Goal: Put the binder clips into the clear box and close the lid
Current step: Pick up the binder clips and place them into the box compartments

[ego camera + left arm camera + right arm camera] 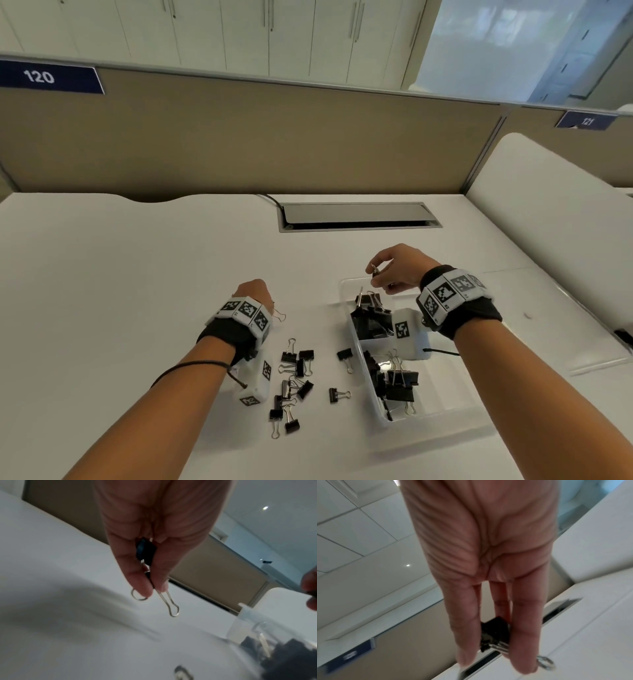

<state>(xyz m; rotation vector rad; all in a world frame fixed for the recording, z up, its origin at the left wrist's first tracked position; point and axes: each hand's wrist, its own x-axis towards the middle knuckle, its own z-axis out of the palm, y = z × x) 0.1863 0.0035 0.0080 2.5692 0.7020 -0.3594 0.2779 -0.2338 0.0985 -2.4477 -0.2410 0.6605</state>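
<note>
Right hand (pixel 394 270) pinches a binder clip (pixel 494 635) above the clear box (pixel 363 359) rim (left hand (pixel 154 547) pinches another).

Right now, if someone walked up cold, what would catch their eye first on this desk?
Probably the scatter of black binder clips on the white desk near the left forearm, then the clear box beside them, open and already part filled with clips in two compartments. Next, the hands: the right hand pinches a clip above the box's far end, and the left hand pinches another over the desk, left of the box.
</note>
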